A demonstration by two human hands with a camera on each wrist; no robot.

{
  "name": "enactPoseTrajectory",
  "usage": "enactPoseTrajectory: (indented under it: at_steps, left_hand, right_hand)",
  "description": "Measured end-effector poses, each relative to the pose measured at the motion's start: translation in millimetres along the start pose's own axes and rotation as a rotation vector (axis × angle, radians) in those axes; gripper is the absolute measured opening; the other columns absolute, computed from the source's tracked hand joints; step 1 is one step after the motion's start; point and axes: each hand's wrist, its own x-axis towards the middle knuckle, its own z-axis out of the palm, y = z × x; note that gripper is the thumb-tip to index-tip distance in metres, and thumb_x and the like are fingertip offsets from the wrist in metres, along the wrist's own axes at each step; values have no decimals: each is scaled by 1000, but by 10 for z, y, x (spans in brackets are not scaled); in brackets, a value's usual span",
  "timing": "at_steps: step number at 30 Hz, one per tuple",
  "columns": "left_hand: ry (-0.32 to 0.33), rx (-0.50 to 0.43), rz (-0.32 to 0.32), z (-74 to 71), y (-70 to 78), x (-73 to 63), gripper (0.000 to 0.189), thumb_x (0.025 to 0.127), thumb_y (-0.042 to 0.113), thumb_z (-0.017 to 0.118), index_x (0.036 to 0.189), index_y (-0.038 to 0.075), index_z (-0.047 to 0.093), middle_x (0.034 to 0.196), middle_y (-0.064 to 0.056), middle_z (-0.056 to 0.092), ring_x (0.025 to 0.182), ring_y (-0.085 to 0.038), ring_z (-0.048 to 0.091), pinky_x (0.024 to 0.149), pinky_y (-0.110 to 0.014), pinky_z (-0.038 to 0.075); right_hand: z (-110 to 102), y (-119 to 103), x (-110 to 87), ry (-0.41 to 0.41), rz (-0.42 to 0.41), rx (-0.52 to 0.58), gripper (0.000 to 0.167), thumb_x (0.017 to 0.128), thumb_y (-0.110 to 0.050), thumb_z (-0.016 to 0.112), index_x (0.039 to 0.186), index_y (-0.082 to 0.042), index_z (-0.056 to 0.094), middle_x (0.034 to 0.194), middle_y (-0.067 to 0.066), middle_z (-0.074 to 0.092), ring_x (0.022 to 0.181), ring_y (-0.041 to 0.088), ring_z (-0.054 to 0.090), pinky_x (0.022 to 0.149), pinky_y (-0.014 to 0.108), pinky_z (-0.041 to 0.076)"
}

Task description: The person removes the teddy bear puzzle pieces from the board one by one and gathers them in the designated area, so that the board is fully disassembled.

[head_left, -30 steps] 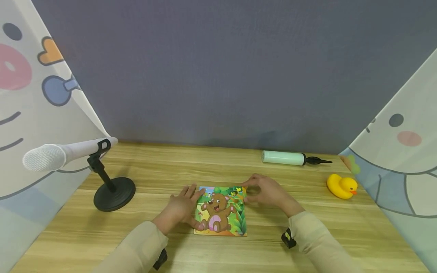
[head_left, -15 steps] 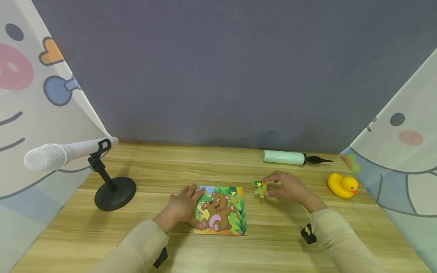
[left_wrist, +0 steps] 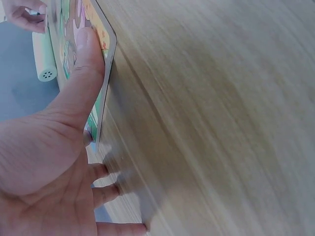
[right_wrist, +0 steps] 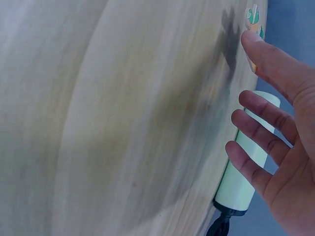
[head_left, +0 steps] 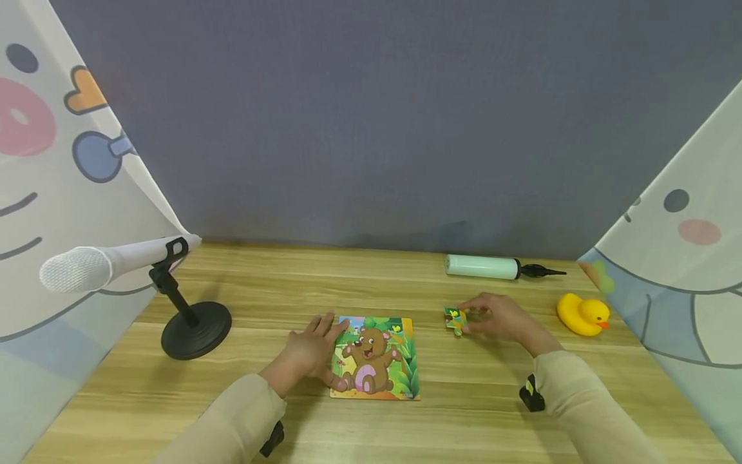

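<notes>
A square jigsaw puzzle (head_left: 368,361) with a brown bear on it lies flat on the table. My left hand (head_left: 307,351) rests on its left side, fingers spread; in the left wrist view the thumb (left_wrist: 88,59) presses on the picture near a rounded corner and other fingertips touch the wood. Right of the puzzle, my right hand (head_left: 495,317) pinches a small green and orange puzzle piece (head_left: 455,319) between thumb and a finger, held above the table. In the right wrist view the piece (right_wrist: 253,18) shows at the thumb tip, and the other fingers are loosely bent.
A pale green hand pump (head_left: 482,267) with a black nozzle lies at the table's back right. Beside the right edge sits a yellow rubber duck (head_left: 582,315). A white microphone (head_left: 116,261) on a black stand (head_left: 196,330) stands at the left. A grey panel closes the back.
The right hand has lifted the puzzle piece off the puzzle's top right corner and carried it right. The left hand stays in place on the puzzle.
</notes>
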Motion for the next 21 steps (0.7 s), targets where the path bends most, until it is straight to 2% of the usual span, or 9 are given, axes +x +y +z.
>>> enactPoseTrajectory:
  at_steps: [5, 9, 15, 21]
  left_hand:
    - [0, 1, -1, -1, 2, -7, 119, 65, 52, 90, 159, 8, 30, 165, -24, 21, 149, -47, 24, 104, -75, 36]
    - [5, -7, 1, 3, -5, -10, 119, 65, 51, 91, 158, 8, 31, 165, -24, 21, 149, -47, 24, 103, -75, 36]
    - [8, -19, 4, -2, -4, -12, 119, 65, 51, 91, 158, 8, 31, 165, -24, 21, 149, -47, 23, 103, -76, 35]
    - [5, -35, 4, -9, 4, -14, 118, 65, 49, 91, 158, 8, 31, 165, -24, 20, 149, -48, 23, 104, -77, 33]
  right_hand:
    - [28, 41, -23, -28, 9, 13, 46, 90, -32, 79, 128, -9, 70, 120, 13, 66, 107, 37, 63, 92, 56, 53]
    - [51, 58, -31, -42, 11, 25, 48, 90, -33, 79, 130, -9, 70, 119, 12, 65, 106, 35, 63, 92, 56, 52]
    - [73, 58, -17, -39, 2, -28, 49, 90, -35, 79, 131, -9, 69, 116, 10, 63, 103, 33, 62, 91, 57, 52]
    - [86, 61, -15, -49, 9, -75, 54, 89, -35, 79, 135, -8, 66, 119, 14, 61, 104, 35, 62, 91, 58, 52]
